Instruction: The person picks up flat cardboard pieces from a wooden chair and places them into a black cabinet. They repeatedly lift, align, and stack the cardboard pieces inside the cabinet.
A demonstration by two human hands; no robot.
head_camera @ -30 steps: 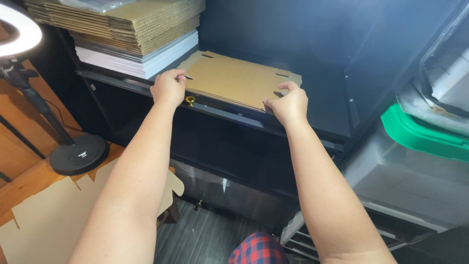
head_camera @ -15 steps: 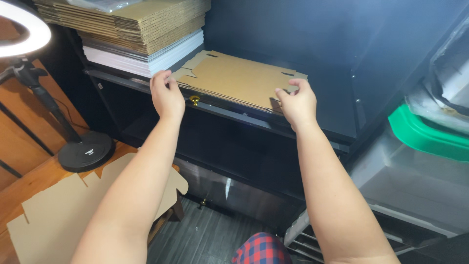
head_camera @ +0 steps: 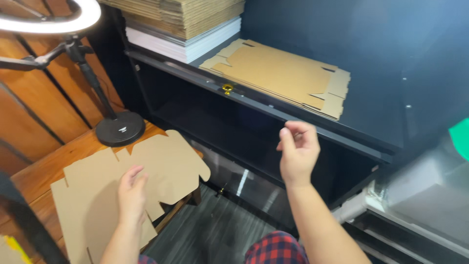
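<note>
A flat brown cardboard box blank [head_camera: 288, 73] lies on the dark shelf top [head_camera: 376, 107], with nothing touching it. My right hand [head_camera: 297, 152] hangs in the air below the shelf's front edge, fingers loosely curled and empty. My left hand [head_camera: 131, 191] is down at the lower left, fingers spread, resting on a second flat cardboard blank [head_camera: 102, 195] that lies on a wooden table [head_camera: 34, 171].
A stack of flat cardboard and white sheets [head_camera: 185, 24] sits at the back left of the shelf. A ring light on a stand with a round black base [head_camera: 119, 129] stands on the wooden table. A small brass knob [head_camera: 227, 89] is on the shelf edge. Grey bins [head_camera: 430, 190] stand at right.
Both hands have let go of the cardboard blank on the shelf and pulled back. My left hand dropped to the blank on the wooden table; the view tilted down.
</note>
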